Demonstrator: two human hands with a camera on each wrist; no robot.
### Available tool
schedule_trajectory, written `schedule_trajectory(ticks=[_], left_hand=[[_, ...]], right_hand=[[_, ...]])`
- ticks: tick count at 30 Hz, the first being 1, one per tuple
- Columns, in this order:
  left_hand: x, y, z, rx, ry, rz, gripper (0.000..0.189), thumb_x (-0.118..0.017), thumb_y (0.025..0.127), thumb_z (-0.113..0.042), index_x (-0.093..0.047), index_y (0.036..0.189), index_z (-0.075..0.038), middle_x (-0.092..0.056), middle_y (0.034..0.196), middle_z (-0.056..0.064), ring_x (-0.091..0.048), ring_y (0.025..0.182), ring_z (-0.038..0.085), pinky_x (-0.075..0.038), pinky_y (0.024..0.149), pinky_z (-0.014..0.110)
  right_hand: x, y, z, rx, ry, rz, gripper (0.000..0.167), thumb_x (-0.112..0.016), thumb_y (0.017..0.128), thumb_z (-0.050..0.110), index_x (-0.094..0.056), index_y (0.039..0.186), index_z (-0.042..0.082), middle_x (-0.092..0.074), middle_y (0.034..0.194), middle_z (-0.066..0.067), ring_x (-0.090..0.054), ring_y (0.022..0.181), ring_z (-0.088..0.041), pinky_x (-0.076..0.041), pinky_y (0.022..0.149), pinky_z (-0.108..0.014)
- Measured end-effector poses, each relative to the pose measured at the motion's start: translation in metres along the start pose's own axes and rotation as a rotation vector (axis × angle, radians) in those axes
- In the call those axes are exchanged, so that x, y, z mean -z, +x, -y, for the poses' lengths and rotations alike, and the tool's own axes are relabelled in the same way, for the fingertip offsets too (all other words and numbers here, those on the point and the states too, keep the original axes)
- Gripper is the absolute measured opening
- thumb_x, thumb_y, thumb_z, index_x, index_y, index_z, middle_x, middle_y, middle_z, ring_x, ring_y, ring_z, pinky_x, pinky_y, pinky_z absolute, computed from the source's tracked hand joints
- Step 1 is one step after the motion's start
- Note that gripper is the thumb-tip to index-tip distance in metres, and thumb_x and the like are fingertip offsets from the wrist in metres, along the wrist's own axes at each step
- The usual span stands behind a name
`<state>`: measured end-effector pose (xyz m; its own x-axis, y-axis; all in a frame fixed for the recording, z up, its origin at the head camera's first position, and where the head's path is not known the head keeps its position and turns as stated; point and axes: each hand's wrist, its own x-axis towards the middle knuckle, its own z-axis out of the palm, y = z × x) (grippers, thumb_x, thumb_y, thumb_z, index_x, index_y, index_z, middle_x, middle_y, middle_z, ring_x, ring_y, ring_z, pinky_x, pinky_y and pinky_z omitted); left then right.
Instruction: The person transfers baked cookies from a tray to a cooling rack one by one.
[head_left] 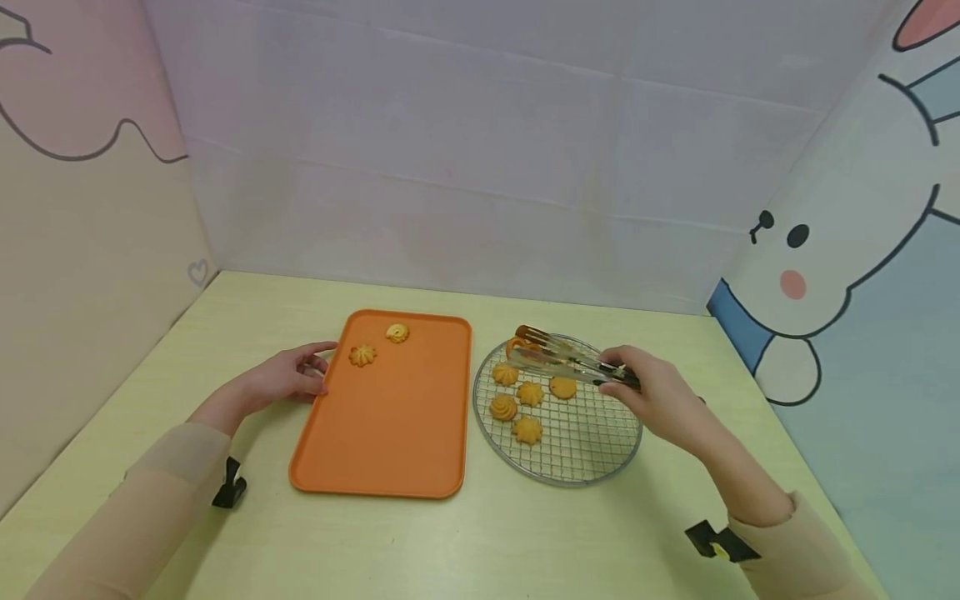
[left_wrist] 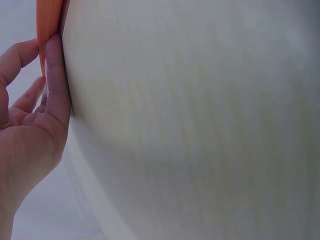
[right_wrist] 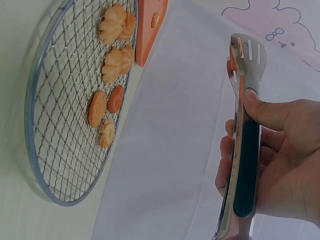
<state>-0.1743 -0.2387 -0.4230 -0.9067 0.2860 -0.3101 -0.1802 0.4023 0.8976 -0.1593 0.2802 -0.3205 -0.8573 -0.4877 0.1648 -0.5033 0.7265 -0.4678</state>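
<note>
An orange tray [head_left: 390,417] lies on the table with two cookies, a star-shaped one [head_left: 362,356] and a pale-topped one [head_left: 397,333], near its far left corner. My left hand [head_left: 288,375] pinches the tray's left edge; in the left wrist view the orange rim [left_wrist: 47,25] sits between its fingers. My right hand [head_left: 648,392] grips metal tongs [right_wrist: 246,125] with dark green handle panels, held over the round wire rack [head_left: 592,450]. Several cookies [head_left: 530,393] sit on the rack's left and far part. Orange-brown shows between the tong tips; I cannot tell whether it is a cookie.
Rack and tray stand side by side with a narrow gap of table [head_left: 360,550] between them. A pale wall [head_left: 465,167] rises behind the table. Printed panels, one with a rabbit [head_left: 825,250], flank both sides.
</note>
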Motion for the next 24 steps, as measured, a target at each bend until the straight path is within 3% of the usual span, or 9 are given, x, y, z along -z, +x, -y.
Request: schedule_trajectory(ticks=[8, 15, 24], left_hand=[[0.0, -0.001, -0.001, -0.01, 0.01, -0.003, 0.082, -0.066, 0.085, -0.004, -0.015, 0.15, -0.002, -0.038, 0.116, 0.019, -0.052, 0.089, 0.017, -0.053, 0.075, 0.027], [-0.001, -0.001, -0.001, -0.01, 0.014, -0.009, 0.08, -0.065, 0.086, -0.005, -0.016, 0.15, -0.002, -0.038, 0.118, 0.02, -0.052, 0.092, 0.019, -0.053, 0.076, 0.027], [-0.001, 0.001, 0.002, -0.01, 0.036, -0.009, 0.079, -0.065, 0.086, -0.006, -0.017, 0.149, -0.002, -0.039, 0.116, 0.019, -0.053, 0.091, 0.019, -0.053, 0.077, 0.028]], right_hand=[[0.002, -0.018, -0.011, -0.002, -0.016, -0.013, 0.029, -0.066, 0.087, 0.009, -0.057, 0.113, -0.001, -0.06, 0.096, -0.007, -0.051, 0.072, -0.013, -0.045, 0.061, -0.026], [-0.008, -0.033, -0.028, -0.004, -0.012, -0.017, 0.028, -0.066, 0.087, 0.01, -0.058, 0.112, 0.001, -0.059, 0.091, -0.003, -0.047, 0.067, -0.008, -0.042, 0.057, -0.024], [-0.025, -0.051, -0.051, 0.019, 0.015, -0.017, 0.027, -0.068, 0.085, 0.009, -0.059, 0.109, 0.001, -0.062, 0.097, -0.004, -0.053, 0.077, -0.004, -0.048, 0.063, -0.025]])
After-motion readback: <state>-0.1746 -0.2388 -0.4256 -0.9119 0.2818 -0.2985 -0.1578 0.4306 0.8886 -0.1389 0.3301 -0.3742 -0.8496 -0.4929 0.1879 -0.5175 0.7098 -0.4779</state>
